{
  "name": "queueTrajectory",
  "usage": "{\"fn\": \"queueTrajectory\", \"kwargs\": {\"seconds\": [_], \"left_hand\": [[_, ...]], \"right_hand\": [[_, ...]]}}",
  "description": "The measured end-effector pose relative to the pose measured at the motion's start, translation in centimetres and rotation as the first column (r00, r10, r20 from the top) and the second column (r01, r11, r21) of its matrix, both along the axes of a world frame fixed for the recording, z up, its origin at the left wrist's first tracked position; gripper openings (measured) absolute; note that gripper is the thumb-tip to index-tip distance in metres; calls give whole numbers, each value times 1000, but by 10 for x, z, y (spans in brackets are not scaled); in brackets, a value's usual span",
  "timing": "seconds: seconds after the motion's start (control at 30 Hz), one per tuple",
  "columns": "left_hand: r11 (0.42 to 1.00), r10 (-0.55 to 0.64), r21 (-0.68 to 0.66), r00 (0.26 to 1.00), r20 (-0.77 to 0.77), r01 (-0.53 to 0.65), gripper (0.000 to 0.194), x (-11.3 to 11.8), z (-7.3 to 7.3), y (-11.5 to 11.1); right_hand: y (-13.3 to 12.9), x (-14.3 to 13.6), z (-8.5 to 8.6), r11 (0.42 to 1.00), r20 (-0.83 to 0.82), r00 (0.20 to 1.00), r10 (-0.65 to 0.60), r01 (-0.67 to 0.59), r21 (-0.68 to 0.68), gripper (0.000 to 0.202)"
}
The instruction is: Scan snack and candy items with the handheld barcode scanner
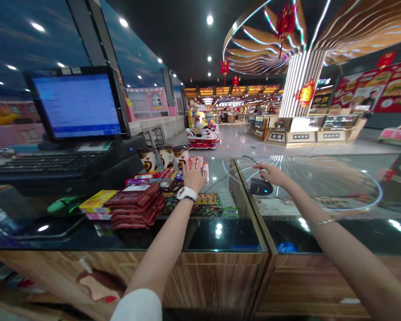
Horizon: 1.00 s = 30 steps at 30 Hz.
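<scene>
Both arms outstretched, left hand point(194, 176) flat — fingers spread — on red-white box point(198, 162), right hand point(270, 173) loosely open over black scanner point(261, 186)

Glass counter point(220, 232) with snack packs point(137, 206), scanner point(261, 187)

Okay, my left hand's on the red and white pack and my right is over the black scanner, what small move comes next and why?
Probably close the left hand around the red and white pack and carry it toward the black scanner: the right hand hovers there, and the pack stands apart from it.
</scene>
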<state>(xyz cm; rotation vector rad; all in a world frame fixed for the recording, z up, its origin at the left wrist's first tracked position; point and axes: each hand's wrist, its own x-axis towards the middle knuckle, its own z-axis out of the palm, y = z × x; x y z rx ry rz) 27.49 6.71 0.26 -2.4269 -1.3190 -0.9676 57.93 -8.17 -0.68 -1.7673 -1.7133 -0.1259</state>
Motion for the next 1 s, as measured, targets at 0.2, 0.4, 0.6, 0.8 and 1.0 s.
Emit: {"fn": "queueTrajectory", "kwargs": {"seconds": [0.2,0.4,0.6,0.8,1.0], "left_hand": [[995,42,-88,999,-16,-43,54,-1,-4,3],[993,69,-94,997,-32,-72,47,-3,1,-4],[980,139,-144,990,6,-136,36,-3,11,-9],[967,169,-205,984,60,-153,35,-7,16,-7],[976,107,-199,991,78,-90,26,-15,19,-5]], "right_hand": [[5,-28,-7,991,43,998,44,-49,126,41],[10,-58,-12,976,129,983,131,-150,155,42],[9,-64,-18,965,160,970,182,-207,163,42],[9,-71,-19,954,173,962,212,-242,176,41],[11,-77,-23,957,208,955,211,-245,158,41]]}}
